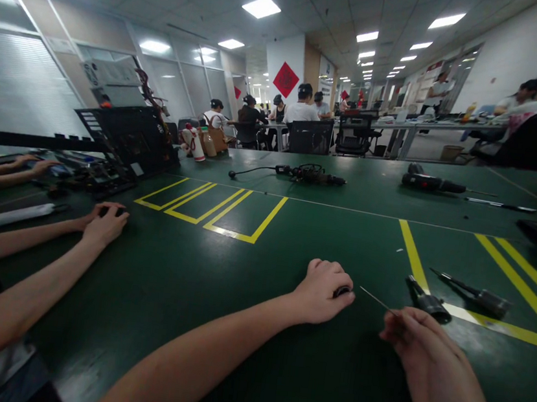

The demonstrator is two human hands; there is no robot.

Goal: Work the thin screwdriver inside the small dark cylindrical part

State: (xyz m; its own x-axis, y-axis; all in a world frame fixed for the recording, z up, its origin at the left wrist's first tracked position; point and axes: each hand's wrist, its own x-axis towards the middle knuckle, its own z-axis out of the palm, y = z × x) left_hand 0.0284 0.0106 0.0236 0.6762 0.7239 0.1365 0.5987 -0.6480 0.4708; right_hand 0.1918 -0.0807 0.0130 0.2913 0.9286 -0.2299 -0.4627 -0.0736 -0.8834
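Note:
My left hand (323,292) rests on the green table (219,286) as a fist, closed round the black handle of a small screwdriver (343,292). Its thin metal shaft (376,300) points right, across to my right hand (421,350). That hand's fingers are curled and meet the shaft's tip. Just beyond my right hand lies a short black tool bit holder (427,303), and a longer black driver (477,294) lies a little farther right, both on the yellow floor-tape lines.
To my left, other people's arms lie on the table, one hand (106,223) closed on a small dark thing. A black computer chassis (129,138) stands far left. Electric screwdrivers (311,175) (427,181) lie at the far side. People sit at desks behind.

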